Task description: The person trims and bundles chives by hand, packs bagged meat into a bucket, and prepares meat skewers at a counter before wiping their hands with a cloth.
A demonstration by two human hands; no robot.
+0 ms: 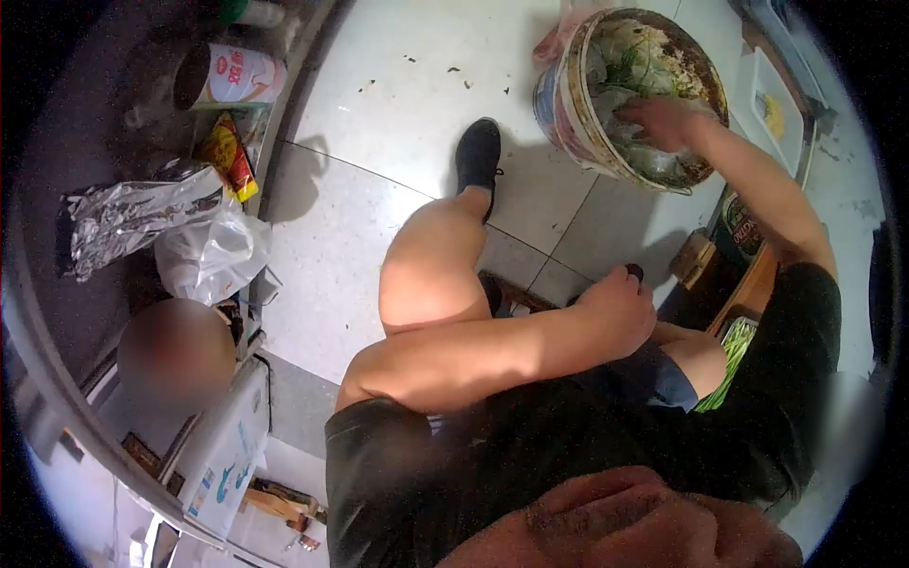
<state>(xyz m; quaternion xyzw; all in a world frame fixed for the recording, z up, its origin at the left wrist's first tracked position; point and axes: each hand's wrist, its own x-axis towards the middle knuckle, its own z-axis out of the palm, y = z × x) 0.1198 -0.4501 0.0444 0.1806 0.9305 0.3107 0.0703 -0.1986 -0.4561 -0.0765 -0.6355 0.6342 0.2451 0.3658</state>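
Note:
My right hand (661, 125) reaches down into a round, dirty-rimmed bucket (578, 90) at the upper right. Its fingers are spread and touch crumpled clear plastic (614, 99) among green scraps (636, 64). Nothing is visibly gripped there. In front of my body, above my thigh, my left hand (615, 308) is closed. The end of a small dark object (634, 273) shows at its fingers; the rest is hidden. Long green vegetable stems (731, 360) lie in a tray beside my right leg.
Along the left, a shelf holds a white tin (246, 76), a red-yellow packet (227, 156), crumpled foil (142, 213) and a white plastic bag (213, 251). Dark scraps (454, 70) dot the tiled floor (369, 114). A dark green box (741, 225) stands at the right.

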